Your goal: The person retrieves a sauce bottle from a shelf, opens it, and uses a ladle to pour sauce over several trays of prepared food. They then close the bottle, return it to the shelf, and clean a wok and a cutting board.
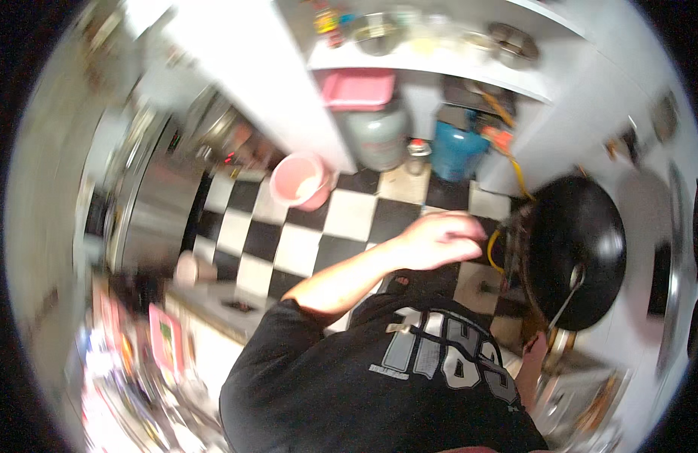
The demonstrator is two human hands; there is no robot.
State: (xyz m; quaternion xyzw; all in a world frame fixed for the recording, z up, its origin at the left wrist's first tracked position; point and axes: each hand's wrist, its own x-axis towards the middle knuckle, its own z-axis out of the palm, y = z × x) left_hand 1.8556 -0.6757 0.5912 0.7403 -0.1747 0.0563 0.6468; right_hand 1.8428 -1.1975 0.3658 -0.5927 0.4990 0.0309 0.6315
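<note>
My left hand point(449, 238) hangs in the air left of the wok, somewhat blurred. Its fingers are loosely bent and apart from the thumb, and I see nothing in them. At the lower right, my right hand point(533, 352) is closed around the end of a long-handled metal ladle point(563, 305). The ladle slants up and away from it, its bowl resting inside a large black wok point(583, 226). My shirt partly hides the right forearm.
A pink bucket point(291, 184) stands on the checkered floor point(299, 246). Under a white shelf are a grey gas cylinder point(378, 137) with a pink tray point(359, 88) on top, and a blue cylinder point(456, 151). A yellow hose point(521, 180) runs near the wok. At left, a steel cabinet point(157, 198).
</note>
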